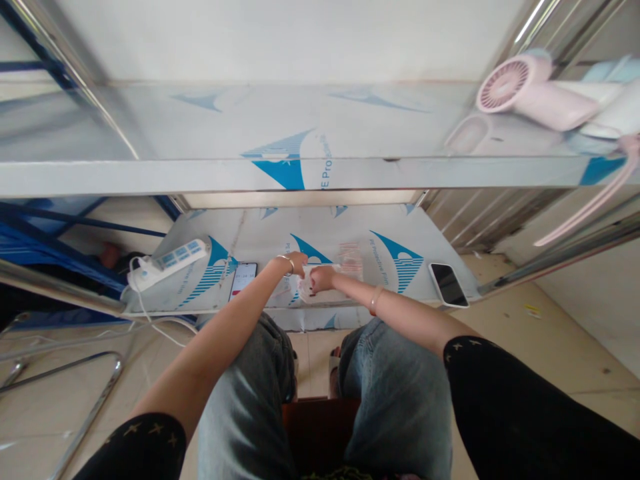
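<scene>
On the lower shelf, close to its front edge, my two hands work side by side over a small whitish, see-through packet (313, 293). My right hand (323, 277) is closed, its fingers curled onto the packet from the right. Beside it, my left hand (299, 263) has its fingers bent down and pressed together at the packet's upper left; what they pinch is too small to make out. Just behind my right hand lies a bunch of thin pinkish-red striped pieces (351, 259), seemingly in clear wrapping.
A phone with a lit screen (244, 279) lies left of my hands, a dark-screened phone (449, 285) at the right. A white power strip (173, 263) trails its cable over the left edge. Above, the upper shelf (200, 175) carries a pink handheld fan (540, 93).
</scene>
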Available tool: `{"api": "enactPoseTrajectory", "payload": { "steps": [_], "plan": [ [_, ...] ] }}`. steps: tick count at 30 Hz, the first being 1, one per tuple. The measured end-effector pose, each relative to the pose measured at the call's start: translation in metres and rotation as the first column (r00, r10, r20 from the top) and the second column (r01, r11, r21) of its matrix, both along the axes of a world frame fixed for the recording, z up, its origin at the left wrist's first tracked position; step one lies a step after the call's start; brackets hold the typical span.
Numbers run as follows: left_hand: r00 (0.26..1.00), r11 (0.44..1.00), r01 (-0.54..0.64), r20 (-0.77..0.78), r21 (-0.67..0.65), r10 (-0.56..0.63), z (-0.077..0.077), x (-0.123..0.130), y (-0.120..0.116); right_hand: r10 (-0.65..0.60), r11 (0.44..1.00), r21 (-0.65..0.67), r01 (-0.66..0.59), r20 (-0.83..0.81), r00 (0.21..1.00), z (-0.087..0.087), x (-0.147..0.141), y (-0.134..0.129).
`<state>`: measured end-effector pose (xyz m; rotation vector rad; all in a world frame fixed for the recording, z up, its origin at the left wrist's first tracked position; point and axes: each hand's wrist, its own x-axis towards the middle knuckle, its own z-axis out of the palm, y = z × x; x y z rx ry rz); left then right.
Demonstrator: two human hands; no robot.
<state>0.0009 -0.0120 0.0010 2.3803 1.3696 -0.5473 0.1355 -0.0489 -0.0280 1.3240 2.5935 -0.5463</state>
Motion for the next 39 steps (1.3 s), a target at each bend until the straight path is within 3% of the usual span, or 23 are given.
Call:
{"api": "enactPoseTrajectory", "payload": {
  "steps": [4, 10, 14, 24, 32, 39],
  "plan": [
    [0.999, 1.000, -0.022, 0.032, 0.016, 0.021, 0.000, -0.001, 0.000, -0.130, 0.990, -0.046, 0.135, 0.094, 0.987, 0.022, 0.007, 0.018],
    [0.998, 0.997, -0.048, 0.053, 0.055, 0.045, 0.000, 0.000, -0.003, -0.300, 0.953, -0.103, 0.286, -0.171, 0.938, 0.038, 0.032, 0.031],
    [0.996, 0.995, -0.045, 0.074, 0.083, 0.039, 0.005, 0.003, -0.005, -0.301, 0.952, -0.157, 0.263, -0.324, 0.897, 0.042, 0.032, 0.032],
    [0.991, 0.987, -0.094, 0.109, 0.133, 0.079, 0.028, 0.008, -0.019, -0.322, 0.946, -0.128, 0.296, -0.329, 0.888, 0.035, 0.026, 0.036],
    [0.989, 0.981, -0.109, 0.117, 0.163, 0.091, 0.021, 0.006, -0.014, -0.309, 0.950, -0.172, 0.261, -0.382, 0.871, 0.028, 0.029, 0.039],
    [0.990, 0.980, -0.101, 0.116, 0.169, 0.082, 0.020, 0.004, -0.011, -0.258, 0.959, -0.205, 0.193, -0.366, 0.894, 0.041, 0.030, 0.032]
  ]
}}
